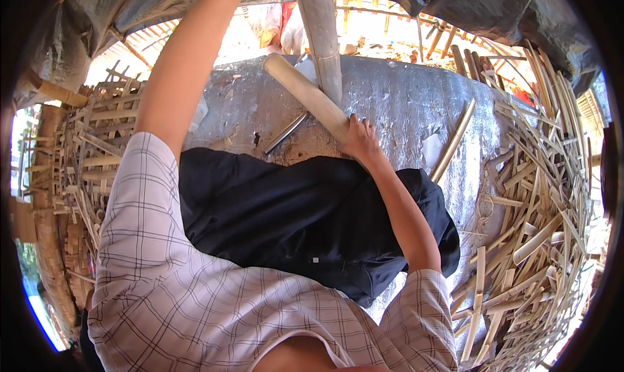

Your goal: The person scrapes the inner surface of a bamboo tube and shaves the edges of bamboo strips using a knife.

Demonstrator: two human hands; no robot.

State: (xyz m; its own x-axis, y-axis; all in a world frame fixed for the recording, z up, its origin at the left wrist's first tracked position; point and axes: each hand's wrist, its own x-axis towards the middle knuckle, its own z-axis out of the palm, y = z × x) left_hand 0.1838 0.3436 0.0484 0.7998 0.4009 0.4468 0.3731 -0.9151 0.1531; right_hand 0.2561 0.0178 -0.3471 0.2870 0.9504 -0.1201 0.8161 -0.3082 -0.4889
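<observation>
My right hand (363,139) is closed around the near end of a thick, pale bamboo piece (305,93). The piece slants away to the far left, and its far end shows a rounded, cut edge. My left arm (185,66) is raised and runs out past the upper edge, so the left hand is out of sight. On the ground sheet, just left of the bamboo piece, lies a narrow dark metal tool (286,133) with a shiny edge; its kind is unclear. Black cloth (305,209) covers my lap, close below the right hand.
An upright bamboo post (320,40) stands just beyond the held piece. A long split bamboo strip (454,141) lies to the right on the grey sheet (383,86). Heaped bamboo strips (526,261) fill the right side; stacked bamboo (97,144) stands at left. Dark tarpaulin (481,14) hangs overhead.
</observation>
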